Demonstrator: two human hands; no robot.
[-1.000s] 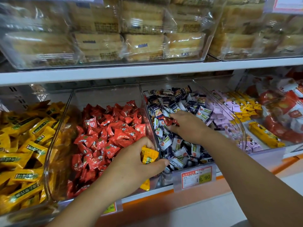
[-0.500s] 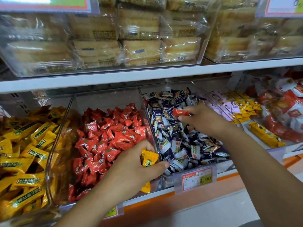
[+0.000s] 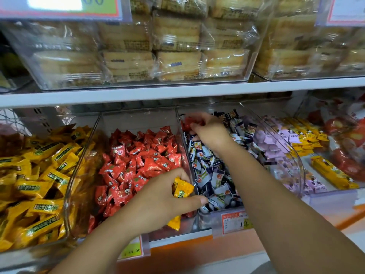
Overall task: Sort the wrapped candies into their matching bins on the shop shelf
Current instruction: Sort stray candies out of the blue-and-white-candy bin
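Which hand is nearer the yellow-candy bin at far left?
Left. The left hand, gripping yellow candies, is over the red-candy bin beside the yellow-candy bin; the right hand is one bin farther, over blue-and-white candies.

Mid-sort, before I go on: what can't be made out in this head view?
Head view only:
1. the red candy in the right hand: motion-blurred; print and count unclear.
2. the yellow candies in the left hand: mostly hidden by fingers; count unclear.
3. the price tag starting 19: right forearm hides its last digits.
4. the top-left sign: cut by the top edge, washed out by glare.
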